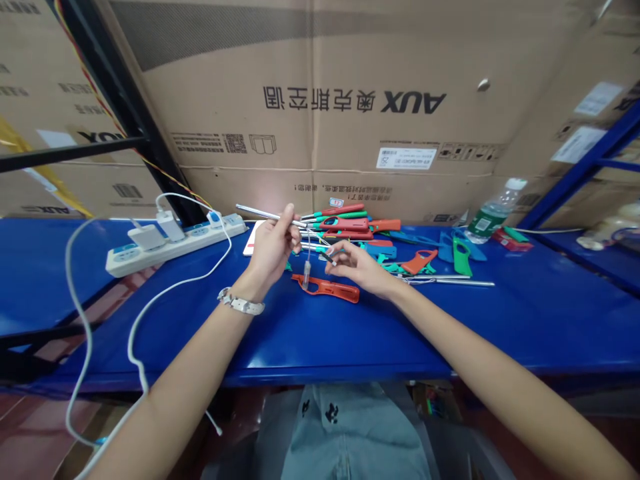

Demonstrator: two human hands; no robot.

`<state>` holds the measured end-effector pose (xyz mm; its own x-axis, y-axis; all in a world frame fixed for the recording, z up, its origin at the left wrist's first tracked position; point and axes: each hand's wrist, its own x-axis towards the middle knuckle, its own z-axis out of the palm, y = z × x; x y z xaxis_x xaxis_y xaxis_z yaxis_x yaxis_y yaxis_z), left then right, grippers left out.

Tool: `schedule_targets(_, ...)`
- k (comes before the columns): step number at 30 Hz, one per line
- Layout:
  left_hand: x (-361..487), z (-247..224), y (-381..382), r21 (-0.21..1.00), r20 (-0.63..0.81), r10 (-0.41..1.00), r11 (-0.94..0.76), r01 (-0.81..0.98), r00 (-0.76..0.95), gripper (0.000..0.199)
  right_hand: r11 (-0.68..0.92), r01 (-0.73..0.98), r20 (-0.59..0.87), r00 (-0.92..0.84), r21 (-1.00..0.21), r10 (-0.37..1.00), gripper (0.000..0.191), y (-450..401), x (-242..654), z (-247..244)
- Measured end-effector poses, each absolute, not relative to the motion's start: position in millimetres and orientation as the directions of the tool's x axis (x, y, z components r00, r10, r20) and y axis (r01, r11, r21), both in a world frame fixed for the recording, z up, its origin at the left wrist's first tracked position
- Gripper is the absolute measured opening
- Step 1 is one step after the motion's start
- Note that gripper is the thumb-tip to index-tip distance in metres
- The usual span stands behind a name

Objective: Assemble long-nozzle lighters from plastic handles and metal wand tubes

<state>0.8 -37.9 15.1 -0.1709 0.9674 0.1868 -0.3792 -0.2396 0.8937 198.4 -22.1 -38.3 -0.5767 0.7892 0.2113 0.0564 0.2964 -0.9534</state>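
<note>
Pinched in my left hand (277,243) is a thin silver metal tube (255,211), its free end pointing left. Thin wires run from the tube's right end, and a small clear part (307,275) hangs on one of them. My right hand (357,265) is closed on a small black piece (327,258) with a wire, right of the left hand. Below both hands lies an orange lighter casing half (333,289), flat on the blue table (300,340). Behind the hands is a pile of long-nosed lighters (345,225) in red, green and orange.
Loose coloured casings (420,261) and metal tubes (465,281) lie to the right. A water bottle (493,217) stands at the back right. On the left are a white power strip (200,237) with chargers and loose white cables (145,310). A large cardboard box (320,147) stands behind.
</note>
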Motion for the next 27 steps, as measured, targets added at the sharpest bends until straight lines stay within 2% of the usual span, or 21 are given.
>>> schedule_targets(5, 8.1, 11.8, -38.6, 0.891, 0.188, 0.97, -0.235, -0.388, -0.154, 0.034, 0.504, 0.264, 0.326, -0.507, -0.822, 0.798, 0.041, -27.9, 183.4, -40.9)
schedule_targets(9, 10.7, 11.9, -40.9, 0.886, 0.176, 0.976, -0.213, -0.412, -0.126, 0.034, 0.544, 0.29, 0.356, -0.506, -0.788, 0.786, 0.016, -24.8, 169.6, -48.6)
schedule_targets(10, 11.0, 12.6, -41.7, 0.885, 0.165, 0.978, -0.202, -0.419, -0.124, 0.034, 0.54, 0.306, 0.361, -0.483, -0.784, 0.798, 0.014, -23.9, 168.4, -50.0)
schedule_targets(13, 12.6, 15.2, -44.0, 0.883, 0.133, 0.984, -0.173, -0.437, -0.122, 0.035, 0.528, 0.434, 0.417, -0.33, -0.73, 0.847, 0.029, -23.7, 169.7, -52.0)
schedule_targets(15, 14.3, 16.6, -45.4, 0.877, 0.121, 0.986, -0.16, -0.452, -0.113, 0.035, 0.549, 0.49, 0.462, -0.298, -0.677, 0.835, 0.042, -25.6, 171.5, -52.2)
schedule_targets(16, 15.3, 17.1, -46.0, 0.875, 0.115, 0.987, -0.152, -0.459, -0.108, 0.035, 0.57, 0.494, 0.47, -0.323, -0.657, 0.822, 0.043, -26.7, 171.9, -52.1)
schedule_targets(18, 16.6, 17.6, -46.8, 0.875, 0.098, 0.99, -0.133, -0.466, -0.1, 0.035, 0.603, 0.46, 0.449, -0.407, -0.652, 0.796, 0.028, -27.9, 171.8, -51.5)
schedule_targets(19, 16.6, 17.6, -46.9, 0.876, 0.092, 0.991, -0.126, -0.466, -0.096, 0.035, 0.603, 0.427, 0.421, -0.45, -0.674, 0.788, 0.018, -27.9, 171.7, -51.0)
schedule_targets(20, 16.2, 17.6, -46.8, 0.878, 0.09, 0.992, -0.123, -0.463, -0.092, 0.035, 0.588, 0.385, 0.383, -0.489, -0.711, 0.784, 0.016, -27.4, 171.9, -50.2)
schedule_targets(23, 11.8, 16.2, -44.9, 0.885, 0.125, 0.987, -0.156, -0.439, -0.098, 0.036, 0.497, 0.278, 0.309, -0.516, -0.822, 0.799, 0.031, -24.8, 176.4, -46.3)
schedule_targets(27, 4.4, 11.0, -40.4, 0.915, 0.206, 0.974, -0.224, -0.337, -0.091, 0.035, 0.537, 0.318, 0.389, -0.425, -0.781, 0.817, 0.028, -25.1, 190.1, -38.0)
